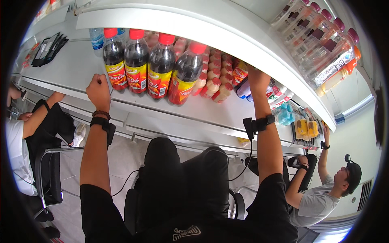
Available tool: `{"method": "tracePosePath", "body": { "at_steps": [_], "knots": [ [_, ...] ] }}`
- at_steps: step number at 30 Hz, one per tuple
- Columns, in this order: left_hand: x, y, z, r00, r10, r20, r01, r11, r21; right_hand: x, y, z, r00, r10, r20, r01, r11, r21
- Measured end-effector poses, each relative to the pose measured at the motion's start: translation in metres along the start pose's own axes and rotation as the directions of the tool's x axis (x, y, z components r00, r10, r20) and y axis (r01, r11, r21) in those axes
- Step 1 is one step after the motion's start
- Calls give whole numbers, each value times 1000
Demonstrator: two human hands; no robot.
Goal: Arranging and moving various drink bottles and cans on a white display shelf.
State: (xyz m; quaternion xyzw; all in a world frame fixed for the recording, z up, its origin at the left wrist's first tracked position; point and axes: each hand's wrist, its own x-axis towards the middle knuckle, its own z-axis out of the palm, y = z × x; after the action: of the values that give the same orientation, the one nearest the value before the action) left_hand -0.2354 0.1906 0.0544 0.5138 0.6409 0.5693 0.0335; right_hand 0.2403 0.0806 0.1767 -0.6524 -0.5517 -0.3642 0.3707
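Observation:
My left hand (98,90) is curled into a loose fist at the front of the white shelf (71,69), just left of a row of cola bottles. Nothing shows in it. Several dark cola bottles (135,60) with red caps and yellow-red labels stand upright along the shelf. My right hand (257,81) reaches in beneath the white upper shelf (182,26). Its fingers are hidden behind that shelf's edge, so what it touches cannot be seen. Beside it are small pink drink bottles (222,92) in rows, a red-yellow package (240,72) and dark blue cans (244,89).
Clear bottles with purple caps (320,36) stand on the upper shelf at right. A water bottle (97,40) is behind the colas, and black packets (49,49) lie far left. People sit on both sides, one in a grey shirt (318,204) reaching to the shelf.

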Motion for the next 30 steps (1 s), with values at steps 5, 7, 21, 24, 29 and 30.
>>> {"method": "tracePosePath", "body": {
  "at_steps": [5, 7, 21, 24, 29, 30],
  "knots": [
    [3, -6, -4, 1000, -12, 11, 12, 1000, 25, -14, -15, -30, 990, 125, 60, -135, 969, 208],
    [4, -9, -7, 999, 33, -28, -32, 999, 28, -11, -24, -33, 999, 36, -23, -31, 981, 193],
    [3, -4, -8, 1000, 14, -20, -14, 1000, -6, -44, -54, -67, 936, 344, 75, -327, 771, 547],
    [0, 3, 0, 1000, -5, -8, 5, 1000, -20, -100, -44, -98, 930, 366, 40, -334, 790, 514],
    [2, -2, -4, 1000, 11, 0, -11, 1000, 10, -84, -81, -130, 922, 317, 222, -386, 711, 588],
    [2, -2, -3, 1000, -8, -4, 8, 1000, 3, -78, -85, -126, 916, 311, 254, -397, 606, 689]
  ]
}}
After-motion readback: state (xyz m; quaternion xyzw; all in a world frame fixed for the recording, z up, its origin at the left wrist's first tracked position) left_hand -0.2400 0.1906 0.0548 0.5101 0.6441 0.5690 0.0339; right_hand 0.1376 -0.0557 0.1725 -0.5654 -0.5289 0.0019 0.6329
